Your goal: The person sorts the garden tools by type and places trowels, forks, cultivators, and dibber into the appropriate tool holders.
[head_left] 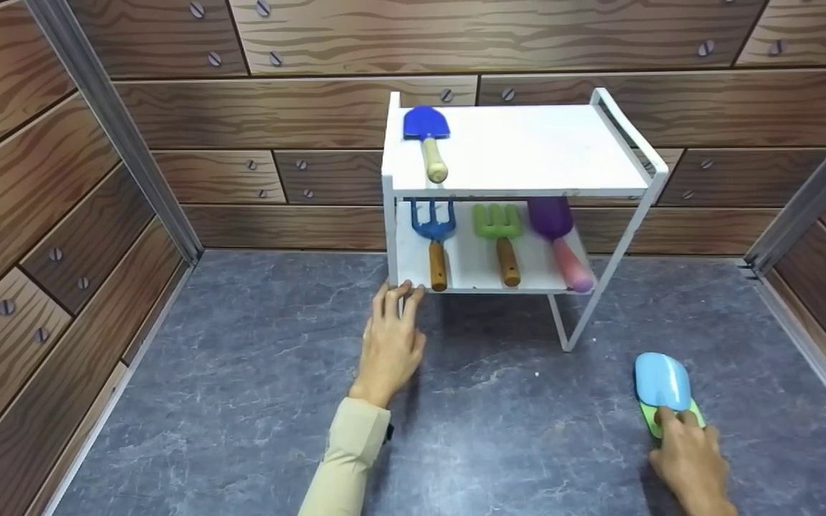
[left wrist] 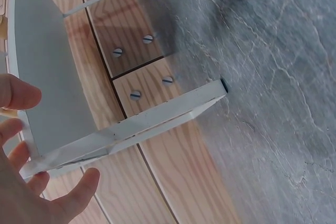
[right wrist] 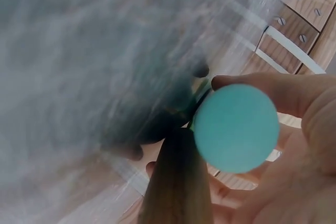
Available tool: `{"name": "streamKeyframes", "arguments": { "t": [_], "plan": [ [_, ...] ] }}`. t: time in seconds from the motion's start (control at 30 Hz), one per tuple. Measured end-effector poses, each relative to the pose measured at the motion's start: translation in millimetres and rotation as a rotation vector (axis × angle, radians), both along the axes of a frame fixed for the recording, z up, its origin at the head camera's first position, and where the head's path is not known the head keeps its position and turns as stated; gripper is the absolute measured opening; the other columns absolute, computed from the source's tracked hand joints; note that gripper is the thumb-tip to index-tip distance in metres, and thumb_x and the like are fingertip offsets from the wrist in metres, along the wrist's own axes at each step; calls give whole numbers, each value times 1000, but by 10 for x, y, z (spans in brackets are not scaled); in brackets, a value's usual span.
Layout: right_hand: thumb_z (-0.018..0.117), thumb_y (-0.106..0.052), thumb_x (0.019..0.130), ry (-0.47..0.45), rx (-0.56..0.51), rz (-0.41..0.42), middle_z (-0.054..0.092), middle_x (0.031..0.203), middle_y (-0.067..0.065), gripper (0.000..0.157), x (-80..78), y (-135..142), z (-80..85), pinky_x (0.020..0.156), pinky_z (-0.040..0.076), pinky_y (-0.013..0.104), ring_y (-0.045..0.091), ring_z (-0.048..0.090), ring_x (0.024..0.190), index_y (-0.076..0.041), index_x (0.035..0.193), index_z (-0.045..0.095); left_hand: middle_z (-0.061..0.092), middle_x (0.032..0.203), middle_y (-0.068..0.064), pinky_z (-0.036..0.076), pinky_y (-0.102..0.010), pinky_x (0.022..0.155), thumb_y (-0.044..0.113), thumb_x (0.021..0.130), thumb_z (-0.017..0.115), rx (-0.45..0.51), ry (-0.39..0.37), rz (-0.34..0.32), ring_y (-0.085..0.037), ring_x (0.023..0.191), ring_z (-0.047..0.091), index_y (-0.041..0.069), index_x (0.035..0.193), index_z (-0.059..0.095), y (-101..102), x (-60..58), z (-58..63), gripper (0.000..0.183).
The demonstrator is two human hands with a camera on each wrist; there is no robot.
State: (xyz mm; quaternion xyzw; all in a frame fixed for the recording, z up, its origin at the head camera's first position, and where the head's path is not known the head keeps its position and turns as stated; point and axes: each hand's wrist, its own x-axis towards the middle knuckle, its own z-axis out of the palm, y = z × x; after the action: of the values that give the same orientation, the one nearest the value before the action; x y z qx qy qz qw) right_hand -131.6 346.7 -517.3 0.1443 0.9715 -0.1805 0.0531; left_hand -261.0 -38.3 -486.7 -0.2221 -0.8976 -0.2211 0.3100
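Note:
My left hand (head_left: 390,351) touches the lower front left corner of a white two-tier shelf (head_left: 520,154), fingers extended at the edge; the left wrist view shows these fingers (left wrist: 79,195) spread about the corner. Low over the floor at right, my right hand (head_left: 692,459) grips a light blue trowel (head_left: 662,381) whose handle (right wrist: 236,128) ends in a round teal knob. A green tool (head_left: 649,420) shows beneath its blade. In the right wrist view a wooden handle (right wrist: 178,182) lies beside the teal one, with fingers behind it.
On the upper tier lies a blue shovel (head_left: 427,129). The lower tier bears a blue fork (head_left: 436,233), a green fork (head_left: 499,226) and a purple trowel (head_left: 553,218) with a pink handle. Wood-patterned walls (head_left: 298,107) enclose the grey marbled floor (head_left: 255,401).

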Motion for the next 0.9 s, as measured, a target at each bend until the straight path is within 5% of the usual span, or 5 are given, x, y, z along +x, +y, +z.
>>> {"name": "streamKeyframes", "arguments": {
  "t": [0.37,0.9],
  "plan": [
    [63,8,68,226,2,118,55,111,37,40,-21,-97,-39,80,45,73,62,47,97,9,107,61,47,139,-14,50,-52,102,2,81,70,-2,-1,4,-42,138,38,9,139,55,1,1,-8,61],
    [64,8,70,255,-17,165,57,105,33,41,-352,-361,-19,81,46,68,57,49,97,9,111,62,48,139,-14,50,-53,102,2,80,69,-7,-17,3,-42,137,39,9,139,55,-14,9,12,61]
  ]
}}
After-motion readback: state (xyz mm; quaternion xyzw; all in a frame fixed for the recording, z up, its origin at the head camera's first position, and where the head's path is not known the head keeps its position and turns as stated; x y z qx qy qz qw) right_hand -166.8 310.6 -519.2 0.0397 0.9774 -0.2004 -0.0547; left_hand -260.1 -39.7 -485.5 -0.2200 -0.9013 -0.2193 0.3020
